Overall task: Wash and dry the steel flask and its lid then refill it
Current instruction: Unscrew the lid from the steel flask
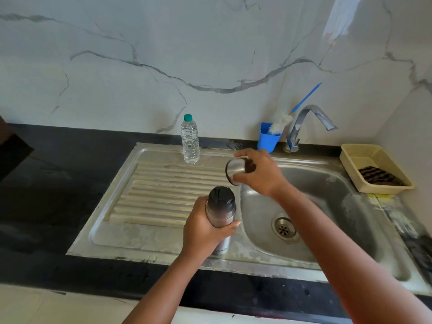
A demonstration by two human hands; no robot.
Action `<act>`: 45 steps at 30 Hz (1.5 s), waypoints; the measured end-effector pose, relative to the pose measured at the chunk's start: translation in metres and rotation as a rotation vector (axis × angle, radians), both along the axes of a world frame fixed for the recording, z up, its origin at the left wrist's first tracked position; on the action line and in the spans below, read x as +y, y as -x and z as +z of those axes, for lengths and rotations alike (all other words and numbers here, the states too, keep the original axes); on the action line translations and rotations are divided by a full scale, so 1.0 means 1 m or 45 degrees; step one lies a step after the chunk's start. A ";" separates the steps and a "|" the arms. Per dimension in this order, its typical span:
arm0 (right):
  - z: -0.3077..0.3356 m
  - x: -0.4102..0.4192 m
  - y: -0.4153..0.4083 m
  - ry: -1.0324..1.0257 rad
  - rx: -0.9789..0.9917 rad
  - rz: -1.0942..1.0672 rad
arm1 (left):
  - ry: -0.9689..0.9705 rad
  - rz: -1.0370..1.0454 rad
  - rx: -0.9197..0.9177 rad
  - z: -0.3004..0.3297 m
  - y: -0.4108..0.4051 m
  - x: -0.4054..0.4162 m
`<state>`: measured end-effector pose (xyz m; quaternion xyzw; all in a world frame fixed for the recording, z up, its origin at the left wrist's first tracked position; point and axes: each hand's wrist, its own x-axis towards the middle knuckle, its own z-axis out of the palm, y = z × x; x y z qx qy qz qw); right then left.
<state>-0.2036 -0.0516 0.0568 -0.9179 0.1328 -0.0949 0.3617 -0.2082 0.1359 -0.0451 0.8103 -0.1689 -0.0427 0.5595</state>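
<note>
My left hand [202, 230] grips the steel flask [221, 213] upright over the drainboard's right edge; a black stopper still sits in the flask's neck. My right hand [259, 173] holds the steel lid cup [236, 169] tipped on its side, a little above and behind the flask, at the sink basin's left rim. A clear plastic water bottle [190, 141] with a green cap stands at the back of the drainboard.
The steel sink basin [327, 183] with its drain [284, 228] lies right of the ribbed drainboard [159, 195]. A tap [306, 122] rises at the back. Beside it a blue holder [266, 137] carries a bottle brush. A cream basket [374, 167] holds a dark scrubber.
</note>
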 end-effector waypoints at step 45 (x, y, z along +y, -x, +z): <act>0.020 0.065 0.040 0.751 0.123 0.351 | -0.038 -0.035 0.029 0.001 0.000 0.000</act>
